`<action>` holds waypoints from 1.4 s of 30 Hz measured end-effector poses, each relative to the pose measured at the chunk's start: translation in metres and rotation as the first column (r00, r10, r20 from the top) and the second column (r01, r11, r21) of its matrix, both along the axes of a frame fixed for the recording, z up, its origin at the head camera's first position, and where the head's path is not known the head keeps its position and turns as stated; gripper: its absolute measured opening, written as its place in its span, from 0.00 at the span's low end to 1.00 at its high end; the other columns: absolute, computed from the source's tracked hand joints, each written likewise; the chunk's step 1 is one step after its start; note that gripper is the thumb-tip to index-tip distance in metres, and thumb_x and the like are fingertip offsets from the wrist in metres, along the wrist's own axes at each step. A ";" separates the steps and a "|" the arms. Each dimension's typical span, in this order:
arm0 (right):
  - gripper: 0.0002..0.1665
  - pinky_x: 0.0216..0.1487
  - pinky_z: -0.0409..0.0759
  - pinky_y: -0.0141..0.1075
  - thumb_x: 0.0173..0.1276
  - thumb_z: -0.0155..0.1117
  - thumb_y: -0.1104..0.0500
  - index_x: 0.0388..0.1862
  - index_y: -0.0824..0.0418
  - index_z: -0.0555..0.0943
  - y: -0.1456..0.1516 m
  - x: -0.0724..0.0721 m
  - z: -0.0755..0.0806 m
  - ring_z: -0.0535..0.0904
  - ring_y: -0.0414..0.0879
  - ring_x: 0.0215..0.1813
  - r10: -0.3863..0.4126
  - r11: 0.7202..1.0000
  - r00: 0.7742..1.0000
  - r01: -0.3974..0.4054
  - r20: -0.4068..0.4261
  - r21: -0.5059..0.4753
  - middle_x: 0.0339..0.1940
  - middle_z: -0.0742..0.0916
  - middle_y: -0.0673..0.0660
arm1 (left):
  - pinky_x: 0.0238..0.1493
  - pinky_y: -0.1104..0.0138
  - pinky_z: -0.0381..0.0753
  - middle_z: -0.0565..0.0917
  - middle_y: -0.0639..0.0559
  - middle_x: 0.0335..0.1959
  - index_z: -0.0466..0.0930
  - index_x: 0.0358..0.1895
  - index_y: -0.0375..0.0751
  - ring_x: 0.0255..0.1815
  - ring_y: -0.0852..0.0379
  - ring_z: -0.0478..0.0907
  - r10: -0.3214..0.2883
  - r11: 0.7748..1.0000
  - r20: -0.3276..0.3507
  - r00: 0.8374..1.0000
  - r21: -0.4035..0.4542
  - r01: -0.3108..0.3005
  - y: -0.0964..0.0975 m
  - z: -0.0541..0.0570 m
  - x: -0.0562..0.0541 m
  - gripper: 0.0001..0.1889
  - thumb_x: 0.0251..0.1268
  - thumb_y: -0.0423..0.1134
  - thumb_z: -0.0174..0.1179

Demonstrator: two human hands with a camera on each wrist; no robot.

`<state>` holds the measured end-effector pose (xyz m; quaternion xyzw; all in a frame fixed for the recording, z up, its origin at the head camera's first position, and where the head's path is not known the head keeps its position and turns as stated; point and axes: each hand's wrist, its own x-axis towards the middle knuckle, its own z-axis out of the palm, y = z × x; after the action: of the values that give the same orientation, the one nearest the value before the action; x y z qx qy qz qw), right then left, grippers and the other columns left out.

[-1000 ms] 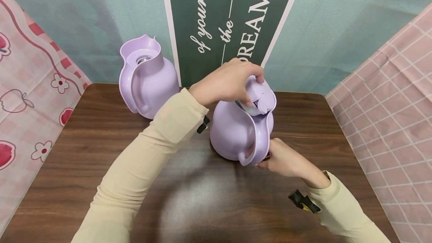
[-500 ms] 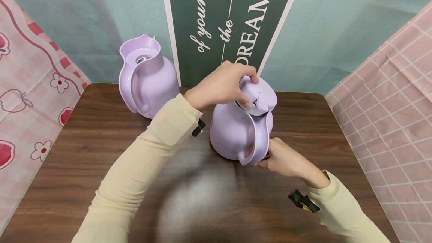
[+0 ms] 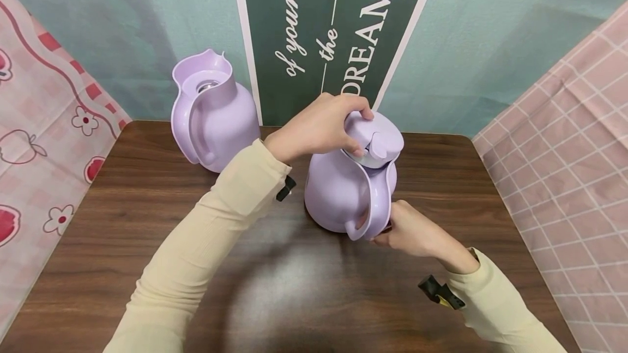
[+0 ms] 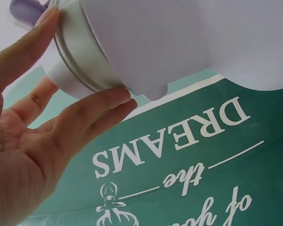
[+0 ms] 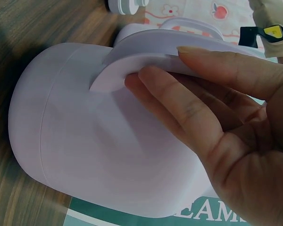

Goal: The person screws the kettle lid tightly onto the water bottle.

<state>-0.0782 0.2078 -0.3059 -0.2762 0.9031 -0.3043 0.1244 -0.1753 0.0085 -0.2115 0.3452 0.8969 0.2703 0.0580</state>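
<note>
A lilac thermos jug (image 3: 333, 192) stands upright right of the table's middle. My left hand (image 3: 326, 127) grips its lilac lid (image 3: 385, 129) at the top, thumb on the near side and fingers over the far side. In the left wrist view, a pale grey band (image 4: 82, 44) shows between lid and jug body. Lower down, my right hand (image 3: 417, 230) holds the jug's handle (image 3: 380, 206); in the right wrist view its thumb and fingers (image 5: 165, 89) pinch round this handle. At the back left stands a second lilac jug (image 3: 228, 121), lidless, its round mouth (image 3: 208, 86) showing.
A dark wooden table (image 3: 294, 298) lies beneath. Behind it hang a teal cloth (image 3: 490, 31) and a green lettered banner (image 3: 314, 26). Patterned cloths flank both sides. A small white-and-grey piece (image 5: 125, 5) lies on the table in the right wrist view.
The lid has turned slightly on the right jug, its tab shifting left. My left hand has moved a little left with it. My right hand stays on the handle.
</note>
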 end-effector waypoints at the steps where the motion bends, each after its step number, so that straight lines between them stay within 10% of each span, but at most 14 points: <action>1: 0.13 0.26 0.71 0.32 0.44 0.70 0.68 0.28 0.60 0.76 0.000 0.000 0.000 0.69 0.36 0.25 -0.003 1.000 1.000 0.003 0.003 0.001 0.21 0.78 0.44 | 0.53 0.65 0.60 0.78 0.57 0.50 0.76 0.48 0.44 0.47 0.52 0.69 0.000 1.000 -0.004 1.000 -0.009 0.000 0.000 0.000 0.000 0.24 0.45 0.40 0.71; 20: 0.12 0.25 0.71 0.31 0.43 0.68 0.70 0.26 0.60 0.76 0.000 0.000 -0.003 0.69 0.35 0.23 -0.004 1.000 1.000 0.004 0.013 0.002 0.19 0.77 0.43 | 0.37 0.72 0.67 0.81 0.55 0.47 0.79 0.52 0.49 0.40 0.58 0.70 0.033 0.999 0.018 0.999 0.029 -0.034 0.001 -0.001 0.000 0.28 0.40 0.38 0.74; 42: 0.12 0.25 0.71 0.31 0.43 0.69 0.70 0.26 0.60 0.77 -0.001 0.001 -0.002 0.69 0.35 0.23 -0.008 1.000 0.999 0.007 0.039 0.008 0.19 0.77 0.43 | 0.46 0.72 0.66 0.80 0.57 0.48 0.80 0.52 0.47 0.46 0.59 0.71 0.029 0.999 0.032 0.999 0.033 -0.030 0.000 -0.004 0.001 0.28 0.39 0.37 0.74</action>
<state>-0.0774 0.2071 -0.3082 -0.2663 0.9028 -0.3064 0.1418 -0.1745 0.0086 -0.2153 0.3285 0.8962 0.2916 0.0622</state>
